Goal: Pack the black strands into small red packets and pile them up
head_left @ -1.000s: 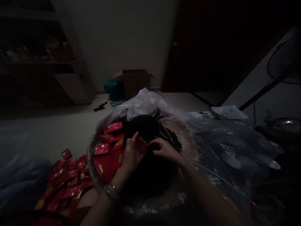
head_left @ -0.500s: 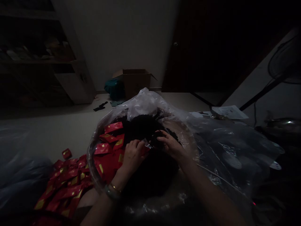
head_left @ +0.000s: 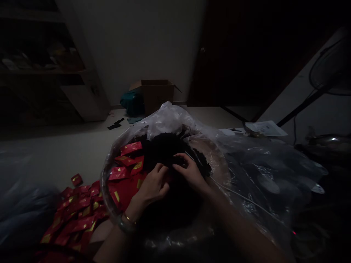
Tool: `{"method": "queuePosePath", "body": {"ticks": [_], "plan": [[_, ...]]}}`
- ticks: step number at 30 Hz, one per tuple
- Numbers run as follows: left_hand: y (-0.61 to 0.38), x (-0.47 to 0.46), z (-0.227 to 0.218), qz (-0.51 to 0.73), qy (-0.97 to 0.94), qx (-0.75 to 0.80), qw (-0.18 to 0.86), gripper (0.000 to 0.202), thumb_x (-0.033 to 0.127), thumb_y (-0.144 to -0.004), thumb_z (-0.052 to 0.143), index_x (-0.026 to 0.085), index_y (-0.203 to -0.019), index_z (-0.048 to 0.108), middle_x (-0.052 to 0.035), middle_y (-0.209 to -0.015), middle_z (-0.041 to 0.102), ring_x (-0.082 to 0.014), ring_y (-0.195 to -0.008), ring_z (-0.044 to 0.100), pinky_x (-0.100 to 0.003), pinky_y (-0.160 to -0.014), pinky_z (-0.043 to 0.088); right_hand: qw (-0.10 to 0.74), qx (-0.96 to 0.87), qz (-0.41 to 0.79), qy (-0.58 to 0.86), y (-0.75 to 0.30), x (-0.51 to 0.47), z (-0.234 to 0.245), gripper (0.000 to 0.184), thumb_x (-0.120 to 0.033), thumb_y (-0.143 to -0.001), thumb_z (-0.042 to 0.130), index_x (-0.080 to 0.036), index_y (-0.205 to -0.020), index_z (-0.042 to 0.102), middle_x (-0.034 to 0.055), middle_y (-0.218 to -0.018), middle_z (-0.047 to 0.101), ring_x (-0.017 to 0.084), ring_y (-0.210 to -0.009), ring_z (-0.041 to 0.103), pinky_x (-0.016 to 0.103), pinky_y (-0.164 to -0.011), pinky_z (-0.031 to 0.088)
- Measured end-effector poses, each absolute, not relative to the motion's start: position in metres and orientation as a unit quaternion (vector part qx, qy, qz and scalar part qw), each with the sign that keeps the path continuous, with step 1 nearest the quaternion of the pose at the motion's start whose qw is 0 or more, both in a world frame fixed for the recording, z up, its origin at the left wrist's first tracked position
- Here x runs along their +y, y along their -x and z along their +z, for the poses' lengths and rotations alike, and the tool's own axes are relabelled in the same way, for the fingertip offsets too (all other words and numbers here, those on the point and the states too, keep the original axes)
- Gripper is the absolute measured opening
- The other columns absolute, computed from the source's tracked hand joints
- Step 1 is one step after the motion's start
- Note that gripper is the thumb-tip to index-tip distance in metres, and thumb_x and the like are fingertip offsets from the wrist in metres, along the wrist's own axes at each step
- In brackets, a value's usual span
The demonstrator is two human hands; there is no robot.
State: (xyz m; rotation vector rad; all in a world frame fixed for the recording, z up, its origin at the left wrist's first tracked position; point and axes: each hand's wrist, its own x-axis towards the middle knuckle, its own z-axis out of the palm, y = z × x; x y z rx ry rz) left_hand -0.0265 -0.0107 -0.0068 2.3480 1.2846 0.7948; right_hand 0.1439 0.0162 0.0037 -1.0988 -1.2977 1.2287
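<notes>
Before me is a broad round container lined with clear plastic [head_left: 167,117], holding a heap of black loose material [head_left: 164,142], perhaps dried leaves. Over its left part lie several small red packets [head_left: 118,173] with gold marks. My left hand [head_left: 154,182] is over the heap beside the packets, fingers curled together; whatever they hold is hidden. Just right of it, my right hand [head_left: 190,172] hovers at the heap with thumb and forefinger apart. Only darkness shows between those fingers. A bangle [head_left: 126,223] is on my left wrist.
More red packets [head_left: 82,204] are piled left of the container, one packet [head_left: 76,179] apart on the floor. Clear plastic sheeting [head_left: 263,164] spreads right, with a pale cord [head_left: 246,201]. Behind stand an open cardboard box [head_left: 158,96] and a teal bag [head_left: 132,103]. A fan [head_left: 329,69] is at right.
A red packet and clear wrap at my fingers no longer show. My left hand has turned, with its thumb now visible. The dark clump at my right fingers is no longer distinct.
</notes>
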Motion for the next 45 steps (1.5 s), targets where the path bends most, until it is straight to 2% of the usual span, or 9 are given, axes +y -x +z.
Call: {"method": "queuePosePath", "body": {"ticks": [7,11,14,17,24,30,35,38,45], "plan": [[0.028,0.0,-0.026,0.367,-0.809,0.449,0.094,0.009,0.015,-0.085,0.048,0.019,-0.091,0.055,-0.0069,-0.107,0.052,-0.0123,-0.077,0.059,-0.023,-0.063,0.05,0.45,-0.627,0.424,0.474,-0.142,0.011,0.008,0.033,-0.027,-0.07,0.065,-0.022,-0.102,0.06,0.0041,-0.108,0.061,0.022,-0.102,0.057,0.039,-0.092,0.043],[0.026,0.003,-0.03,0.442,-0.772,0.445,0.105,0.009,0.013,-0.084,0.051,0.018,-0.081,0.058,-0.0056,-0.108,0.05,-0.01,-0.077,0.058,-0.023,-0.065,0.052,0.442,-0.654,0.407,0.461,-0.148,0.012,0.016,0.028,-0.028,-0.073,0.062,-0.02,-0.1,0.058,0.0049,-0.104,0.061,0.019,-0.096,0.058,0.034,-0.084,0.047],[0.023,0.002,-0.031,0.475,-0.756,0.433,0.125,0.009,0.011,-0.082,0.055,0.018,-0.08,0.06,-0.0049,-0.108,0.048,-0.0098,-0.076,0.057,-0.025,-0.067,0.053,0.407,-0.709,0.366,0.445,-0.153,0.012,0.026,0.012,-0.025,-0.079,0.058,-0.019,-0.089,0.061,0.0039,-0.093,0.063,0.018,-0.087,0.06,0.032,-0.079,0.047],[0.02,0.0,-0.031,0.501,-0.744,0.424,0.124,0.007,0.011,-0.081,0.058,0.017,-0.078,0.061,-0.0047,-0.107,0.047,-0.0101,-0.076,0.056,-0.026,-0.068,0.054,0.37,-0.761,0.336,0.414,-0.158,0.011,0.035,0.01,-0.02,-0.082,0.056,-0.019,-0.085,0.066,0.0033,-0.089,0.067,0.016,-0.085,0.062,0.03,-0.079,0.047],[0.017,-0.004,-0.026,0.521,-0.764,0.374,0.062,0.008,0.013,-0.083,0.058,0.018,-0.079,0.06,-0.0032,-0.101,0.047,-0.0093,-0.076,0.055,-0.023,-0.065,0.053,0.277,-0.815,0.302,0.409,-0.171,0.009,0.049,0.014,-0.013,-0.079,0.063,-0.02,-0.089,0.07,0.0018,-0.087,0.07,0.016,-0.082,0.064,0.027,-0.077,0.047],[0.016,-0.008,-0.025,0.495,-0.8,0.338,0.021,0.005,0.018,-0.084,0.059,0.019,-0.08,0.062,-0.004,-0.097,0.05,-0.0127,-0.083,0.057,-0.023,-0.065,0.053,0.21,-0.834,0.229,0.455,-0.17,0.006,0.043,0.014,-0.008,-0.075,0.067,-0.019,-0.081,0.072,0.0039,-0.087,0.062,0.017,-0.081,0.061,0.029,-0.075,0.048],[0.016,-0.009,-0.029,0.487,-0.801,0.347,0.016,0.008,0.025,-0.084,0.06,0.019,-0.081,0.064,-0.0049,-0.096,0.051,-0.0137,-0.082,0.058,-0.024,-0.063,0.054,0.289,-0.804,0.181,0.487,-0.156,0.0,0.032,0.028,-0.001,-0.073,0.063,-0.019,-0.095,0.067,0.0044,-0.097,0.056,0.015,-0.084,0.059,0.03,-0.079,0.049],[0.016,-0.007,-0.031,0.482,-0.797,0.364,0.009,0.011,0.026,-0.086,0.057,0.019,-0.082,0.064,-0.0045,-0.094,0.052,-0.0125,-0.079,0.058,-0.023,-0.062,0.053,0.312,-0.804,0.206,0.462,-0.153,-0.003,0.036,0.029,-0.003,-0.077,0.059,-0.019,-0.1,0.065,0.0046,-0.097,0.06,0.016,-0.086,0.06,0.03,-0.079,0.049],[0.026,-0.003,-0.025,0.471,-0.79,0.391,-0.01,0.011,0.024,-0.087,0.055,0.018,-0.082,0.063,-0.0055,-0.095,0.051,-0.014,-0.082,0.057,-0.026,-0.065,0.055,0.234,-0.83,0.282,0.421,-0.155,-0.008,0.05,0.027,-0.017,-0.084,0.058,-0.02,-0.111,0.061,0.0071,-0.103,0.069,0.021,-0.093,0.064,0.032,-0.081,0.048]]}}
